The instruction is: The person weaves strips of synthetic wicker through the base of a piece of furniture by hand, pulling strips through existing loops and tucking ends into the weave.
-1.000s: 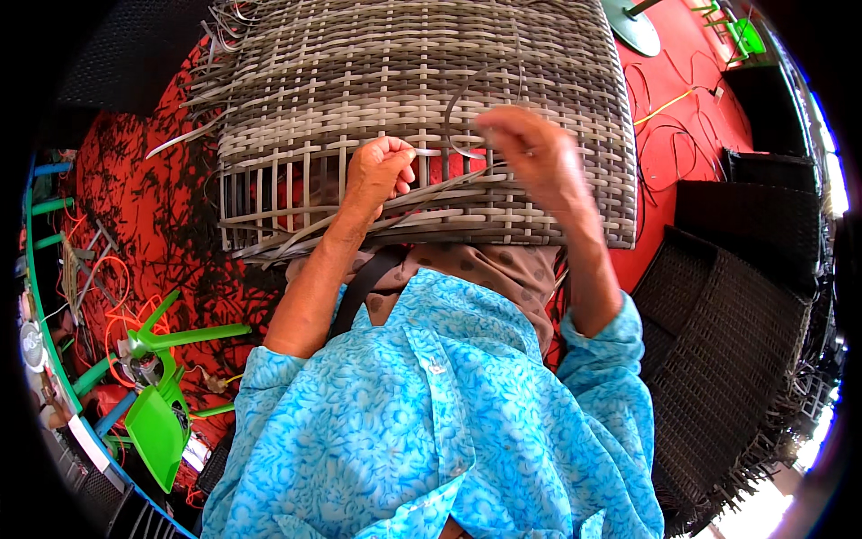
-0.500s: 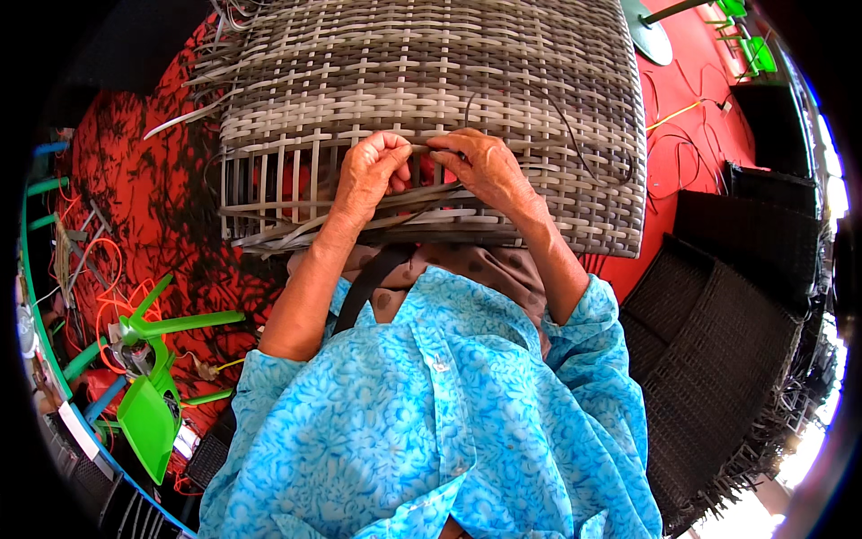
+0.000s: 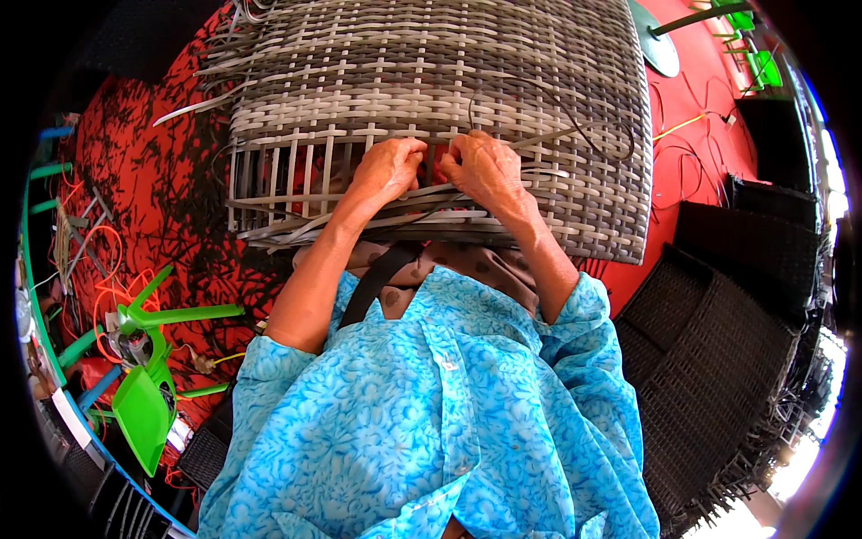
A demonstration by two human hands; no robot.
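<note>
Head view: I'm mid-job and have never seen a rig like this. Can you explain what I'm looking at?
There is no machine here: a person works with two bare hands. The camera is worn on the head and looks down; its fisheye lens bends straight edges, and left in the picture is the person's left. The patterned blue shirt is the wearer's own. Ahead is a woven panel with gaps near its closest edge, where loose strands lie. The left hand and right hand meet there, fingers curled; I can't tell whether they grip a strand. Dark woven furniture stands at right.
</note>
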